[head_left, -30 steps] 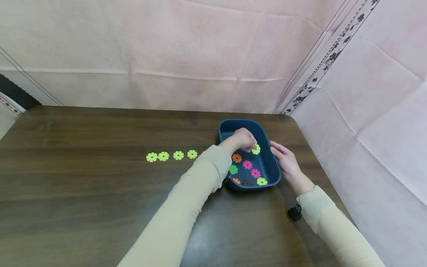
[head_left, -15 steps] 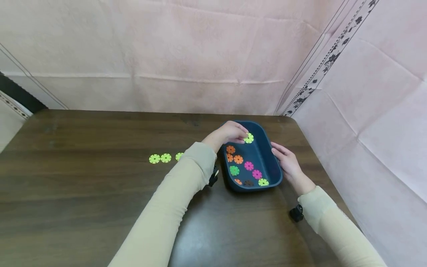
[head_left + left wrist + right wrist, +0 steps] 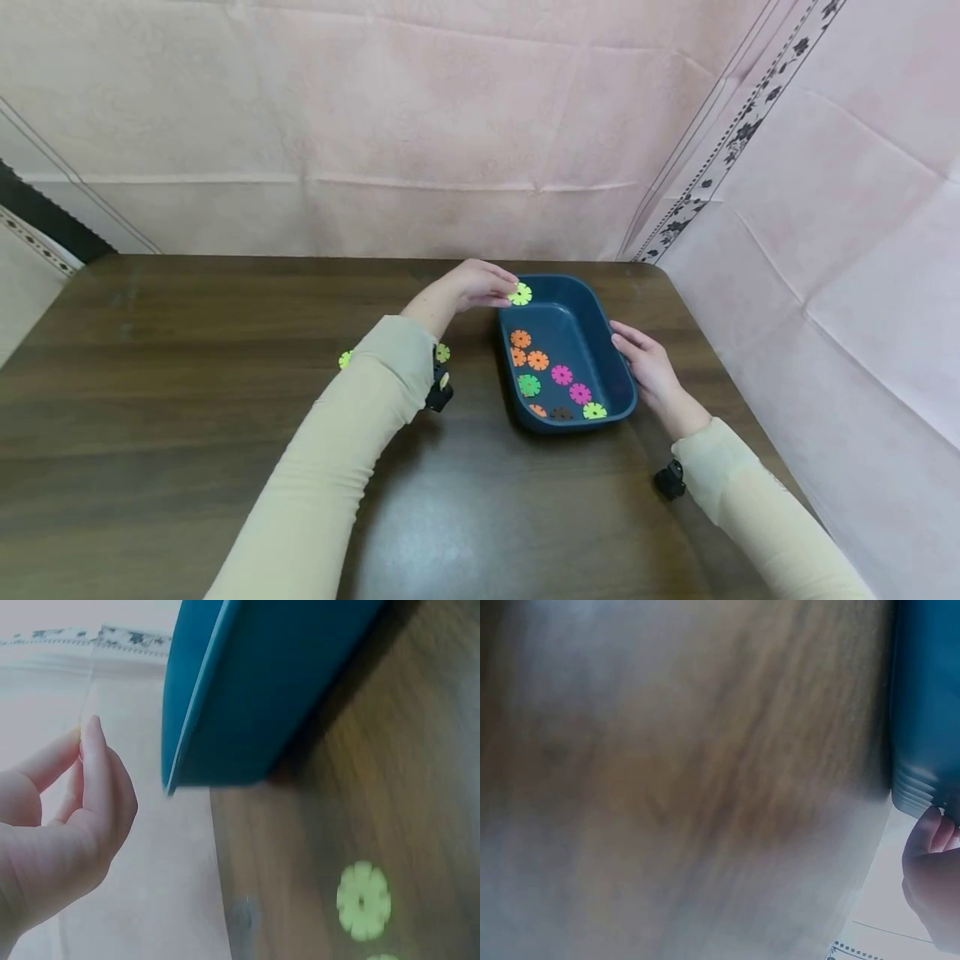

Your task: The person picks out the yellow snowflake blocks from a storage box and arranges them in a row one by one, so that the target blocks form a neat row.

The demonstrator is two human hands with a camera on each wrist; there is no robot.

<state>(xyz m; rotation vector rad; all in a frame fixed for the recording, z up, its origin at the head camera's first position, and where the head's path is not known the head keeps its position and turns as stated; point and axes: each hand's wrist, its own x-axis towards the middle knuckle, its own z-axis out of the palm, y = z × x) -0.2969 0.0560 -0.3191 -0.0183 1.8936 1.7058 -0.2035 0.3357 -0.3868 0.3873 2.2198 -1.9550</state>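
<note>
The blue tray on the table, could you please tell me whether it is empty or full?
Neither: several flower-shaped pieces lie in the blue tray, but much of its floor shows bare.

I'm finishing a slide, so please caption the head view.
Left grip pinches a yellow flower disc near the blue tub; right grip touches the tub's right side.

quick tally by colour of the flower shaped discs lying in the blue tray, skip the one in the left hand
Orange flower-shaped discs: 4
Pink flower-shaped discs: 2
Green flower-shaped disc: 1
Dark brown flower-shaped disc: 1
Yellow-green flower-shaped disc: 1
Total seen lying in the dark blue rectangular tray: 9
</note>
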